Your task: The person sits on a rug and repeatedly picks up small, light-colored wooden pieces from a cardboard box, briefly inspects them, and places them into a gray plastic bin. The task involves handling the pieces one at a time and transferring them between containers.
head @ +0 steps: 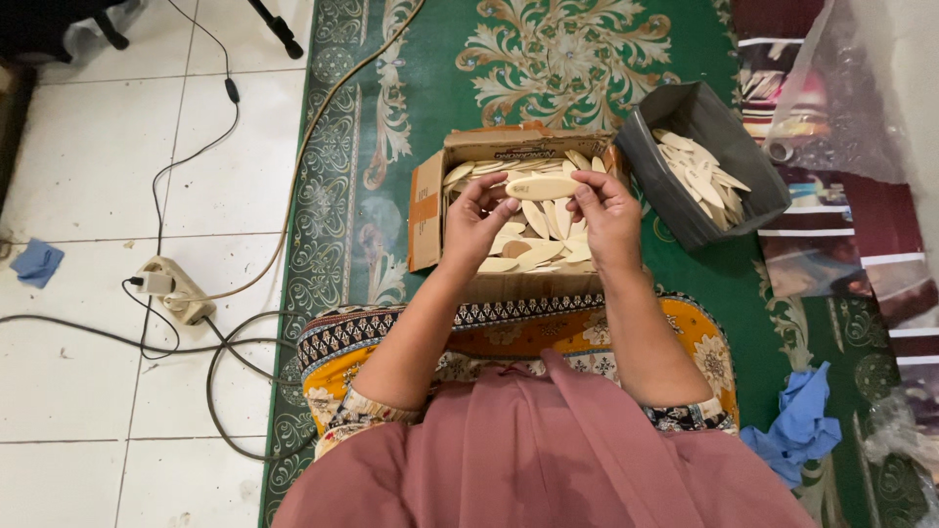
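While it is pinched at both ends, the pale oval wooden piece (pixel 541 187) hangs level above the open cardboard box (pixel 426 210) heaped with smooth, flat pieces like it. Left hand (pixel 476 221) and right hand (pixel 606 217) each curl fingertips round one tip, wrists bent inward. Just right stands a grey bin (pixel 675 200) on an ornate green carpet (pixel 391 88) beside white tiles (pixel 88 156).
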